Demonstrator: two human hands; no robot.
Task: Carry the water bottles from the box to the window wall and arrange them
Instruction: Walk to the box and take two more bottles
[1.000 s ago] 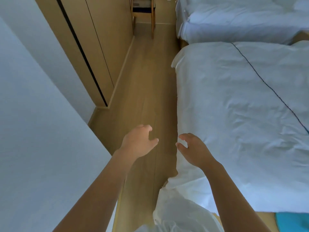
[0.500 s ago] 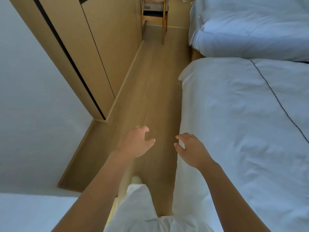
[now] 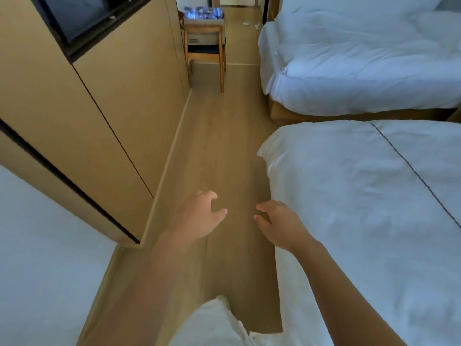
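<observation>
Far down the aisle, a cardboard box (image 3: 205, 36) sits on a wooden chair (image 3: 205, 49), with several clear water bottles (image 3: 202, 12) packed in its top. My left hand (image 3: 199, 217) and my right hand (image 3: 278, 222) are both held out in front of me over the wood floor, fingers loosely curled, holding nothing. Both hands are far from the box.
A tan wardrobe wall (image 3: 104, 96) runs along the left, with a dark TV screen (image 3: 74, 13) set in it. Two beds with white duvets (image 3: 369, 196) (image 3: 354, 56) line the right. A narrow wood floor aisle (image 3: 224, 146) leads to the chair.
The view has moved forward and tilted up the aisle, bringing the chair, box and bottles into sight. Both hands stay empty in the same pose.
</observation>
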